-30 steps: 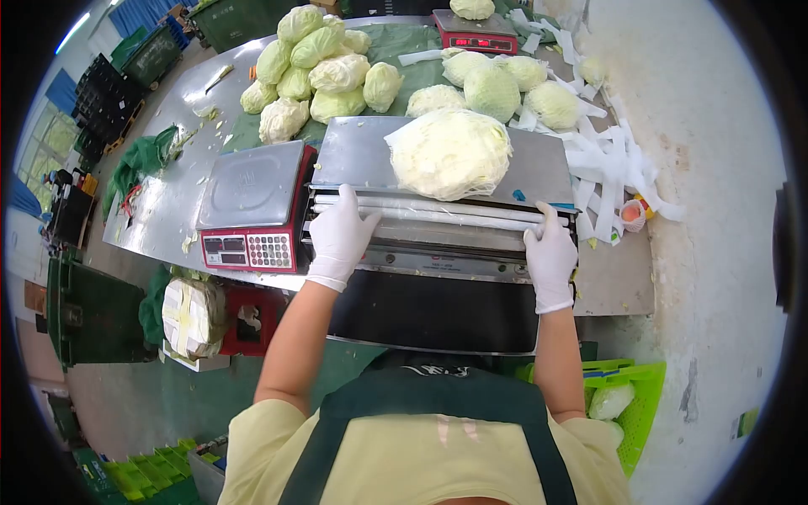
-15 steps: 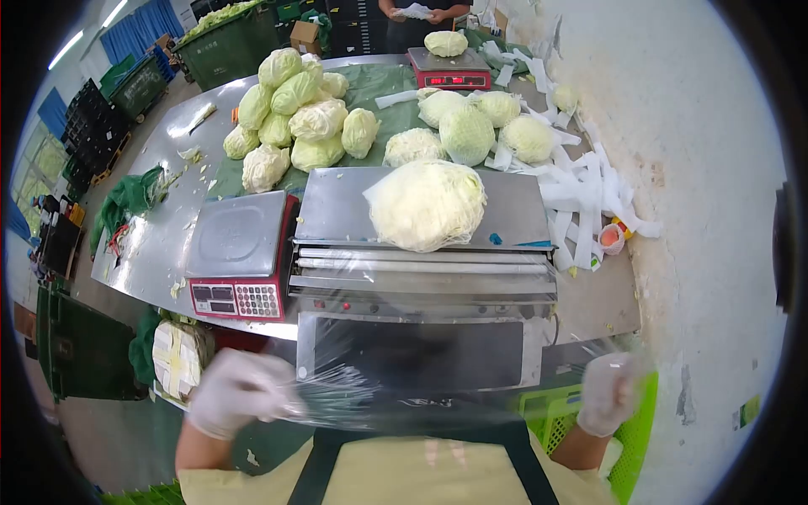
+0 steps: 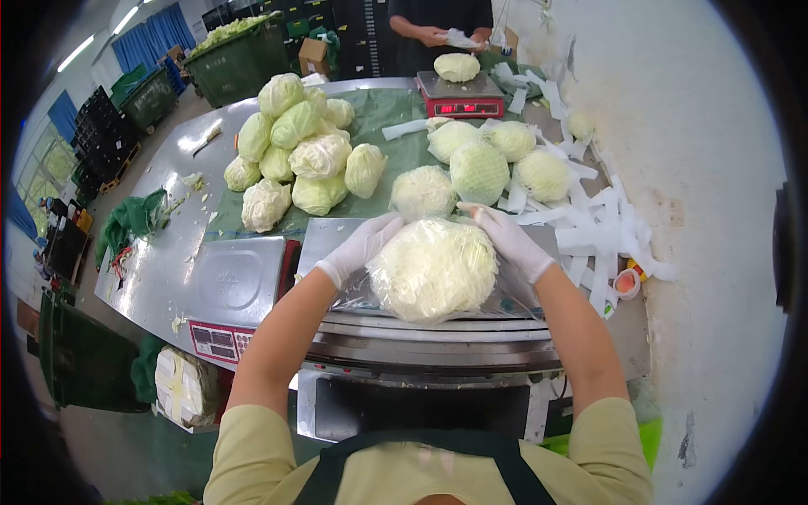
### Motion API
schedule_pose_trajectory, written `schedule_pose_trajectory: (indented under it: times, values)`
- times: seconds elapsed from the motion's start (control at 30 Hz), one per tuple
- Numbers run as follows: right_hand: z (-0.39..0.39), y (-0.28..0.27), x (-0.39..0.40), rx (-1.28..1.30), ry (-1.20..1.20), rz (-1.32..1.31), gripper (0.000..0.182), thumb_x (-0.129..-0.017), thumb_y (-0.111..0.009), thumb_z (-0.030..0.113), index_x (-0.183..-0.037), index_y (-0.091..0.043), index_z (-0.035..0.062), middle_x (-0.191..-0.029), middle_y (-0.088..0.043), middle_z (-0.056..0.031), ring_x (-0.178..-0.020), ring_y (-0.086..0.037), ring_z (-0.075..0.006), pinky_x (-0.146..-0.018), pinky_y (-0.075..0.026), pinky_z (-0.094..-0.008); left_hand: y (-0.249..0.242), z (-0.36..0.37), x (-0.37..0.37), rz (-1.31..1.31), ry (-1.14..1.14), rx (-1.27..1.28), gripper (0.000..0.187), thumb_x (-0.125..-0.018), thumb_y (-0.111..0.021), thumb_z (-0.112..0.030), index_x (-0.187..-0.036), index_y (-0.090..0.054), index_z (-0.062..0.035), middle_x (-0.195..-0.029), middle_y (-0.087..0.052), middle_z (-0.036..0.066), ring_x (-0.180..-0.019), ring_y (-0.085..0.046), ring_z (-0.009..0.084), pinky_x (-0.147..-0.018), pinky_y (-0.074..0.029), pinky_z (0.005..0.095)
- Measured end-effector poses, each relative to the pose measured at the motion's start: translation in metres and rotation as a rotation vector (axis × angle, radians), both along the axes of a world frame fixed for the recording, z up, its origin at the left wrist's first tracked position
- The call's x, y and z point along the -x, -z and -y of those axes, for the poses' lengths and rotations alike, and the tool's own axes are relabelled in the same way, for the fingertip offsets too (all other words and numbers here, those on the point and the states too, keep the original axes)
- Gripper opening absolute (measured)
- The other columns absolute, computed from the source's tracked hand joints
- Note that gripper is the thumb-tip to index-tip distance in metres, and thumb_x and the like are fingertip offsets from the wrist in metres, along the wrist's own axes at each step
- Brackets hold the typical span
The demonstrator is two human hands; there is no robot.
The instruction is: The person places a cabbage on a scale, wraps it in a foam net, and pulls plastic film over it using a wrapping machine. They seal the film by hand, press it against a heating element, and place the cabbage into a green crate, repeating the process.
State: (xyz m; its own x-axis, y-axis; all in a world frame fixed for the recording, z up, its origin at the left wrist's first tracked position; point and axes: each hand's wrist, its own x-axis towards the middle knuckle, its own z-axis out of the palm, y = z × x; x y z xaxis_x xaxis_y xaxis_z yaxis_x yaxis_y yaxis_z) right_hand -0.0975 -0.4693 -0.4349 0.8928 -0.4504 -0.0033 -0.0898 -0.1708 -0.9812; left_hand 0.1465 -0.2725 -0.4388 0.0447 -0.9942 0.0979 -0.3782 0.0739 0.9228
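A large pale cabbage (image 3: 433,271) rests on the metal top of the wrapping machine (image 3: 438,352), with clear plastic film (image 3: 519,296) drawn over it. White gloves cover both my hands. My left hand (image 3: 369,244) is at the cabbage's far left side, its fingers closed on the film. Across from it, my right hand (image 3: 509,239) grips the film at the far right side. Some fingertips are hard to make out behind the film. Just beyond the cabbage sits another one in netting (image 3: 422,192).
A red scale (image 3: 240,282) stands left of the machine. Piled cabbages (image 3: 316,156) lie behind it, and netted cabbages (image 3: 480,171) sit at the right near white foam strips (image 3: 602,244). A co-worker (image 3: 439,29) stands beyond a second scale (image 3: 460,94).
Both hands have moved forward from near my body to the cabbage's far sides, bringing the stretched film over it. The cabbage now appears lower in view.
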Motion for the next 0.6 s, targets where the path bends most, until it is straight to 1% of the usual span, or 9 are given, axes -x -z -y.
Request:
schedule_pose_trajectory:
  times: [0.07, 0.13, 0.17, 0.2, 0.3, 0.33, 0.43, 0.47, 0.6]
  values:
    - [-0.024, -0.011, 0.024, -0.132, -0.055, 0.066, 0.052, -0.106, -0.042, 0.037, -0.142, -0.046, -0.0006, -0.126, -0.061, -0.0128, -0.114, -0.054, -0.0154, -0.103, -0.04, -0.0297, 0.001, -0.019, 0.005, -0.181, 0.08, -0.088, 0.051, -0.105, -0.046, -0.03, -0.147, -0.035, -0.0031, -0.151, -0.041, 0.013, -0.14, -0.037, 0.0223, -0.114, -0.031, 0.0347]
    - [-0.041, -0.014, 0.046, -0.272, -0.055, 0.105, 0.055, -0.106, -0.041, 0.039, -0.145, -0.04, 0.0001, -0.133, -0.056, -0.0132, -0.122, -0.05, -0.0169, -0.107, -0.037, -0.0314, -0.012, -0.036, 0.027, -0.492, -0.037, -0.161, 0.054, -0.106, -0.044, -0.035, -0.149, -0.03, -0.0063, -0.15, -0.041, 0.012, -0.139, -0.038, 0.0225, -0.115, -0.031, 0.0367]
    - [-0.041, -0.016, 0.052, -0.204, -0.08, 0.086, 0.06, -0.103, -0.046, 0.041, -0.147, -0.036, 0.0001, -0.137, -0.052, -0.0137, -0.126, -0.047, -0.0185, -0.109, -0.035, -0.0324, -0.026, -0.043, 0.037, -0.638, -0.096, -0.191, 0.056, -0.106, -0.042, -0.038, -0.151, -0.028, -0.0079, -0.15, -0.041, 0.012, -0.138, -0.039, 0.0227, -0.115, -0.031, 0.0377]
    - [-0.041, -0.018, 0.056, -0.132, -0.106, 0.071, 0.066, -0.101, -0.05, 0.043, -0.149, -0.032, 0.0002, -0.141, -0.048, -0.0143, -0.131, -0.044, -0.0201, -0.111, -0.033, -0.0333, -0.043, -0.053, 0.043, -0.706, -0.033, -0.145, 0.064, -0.105, -0.042, -0.043, -0.153, -0.02, -0.0074, -0.155, -0.033, 0.013, -0.142, -0.034, 0.0233, -0.117, -0.029, 0.0404]
    - [-0.052, -0.039, 0.067, -0.038, -0.181, 0.058, 0.093, -0.088, -0.07, 0.044, -0.153, -0.019, 0.0012, -0.15, -0.037, -0.016, -0.14, -0.035, -0.0238, -0.116, -0.027, -0.035, -0.032, -0.068, 0.047, -0.402, 0.016, -0.143, 0.09, -0.095, -0.058, -0.054, -0.156, -0.013, -0.0065, -0.159, -0.024, 0.014, -0.147, -0.026, 0.0232, -0.119, -0.025, 0.0421]
    - [-0.057, -0.045, 0.071, -0.027, -0.202, 0.057, 0.103, -0.083, -0.077, 0.043, -0.155, -0.015, 0.0017, -0.153, -0.034, -0.0166, -0.142, -0.032, -0.0248, -0.117, -0.025, -0.0354, -0.037, -0.072, 0.049, -0.508, 0.145, -0.077, 0.122, -0.074, -0.083, -0.049, -0.157, -0.005, -0.0069, -0.162, -0.017, 0.014, -0.148, -0.02, 0.022, -0.12, -0.021, 0.0404]
    - [-0.071, -0.051, 0.081, 0.026, -0.23, 0.023, 0.124, -0.067, -0.091, 0.033, -0.156, -0.01, 0.0034, -0.157, -0.026, -0.0185, -0.145, -0.028, -0.0263, -0.118, -0.024, -0.036, -0.048, -0.081, 0.062, -0.311, 0.108, -0.164, 0.144, -0.054, -0.098, -0.035, -0.157, -0.001, -0.0064, -0.162, -0.018, 0.013, -0.148, -0.02, 0.0215, -0.121, -0.019, 0.039]
    - [-0.075, -0.049, 0.084, 0.094, -0.216, 0.013, 0.121, -0.067, -0.091, 0.028, -0.156, -0.012, 0.0046, -0.157, -0.026, -0.0189, -0.146, -0.027, -0.0269, -0.118, -0.024, -0.0363, -0.047, -0.082, 0.063, -0.128, 0.088, -0.14, 0.141, -0.053, -0.099, -0.021, -0.157, -0.004, -0.0056, -0.161, -0.022, 0.012, -0.147, -0.023, 0.0218, -0.12, -0.021, 0.0382]
    - [-0.076, -0.049, 0.084, 0.431, -0.164, 0.037, 0.111, -0.065, -0.089, 0.014, -0.154, -0.021, 0.009, -0.157, -0.026, -0.0204, -0.147, -0.025, -0.0297, -0.119, -0.024, -0.0369, -0.038, -0.072, 0.066, -0.019, -0.008, -0.073, 0.136, -0.054, -0.098, -0.016, -0.157, -0.01, -0.0047, -0.158, -0.029, 0.011, -0.144, -0.029, 0.0208, -0.119, -0.025, 0.0377]
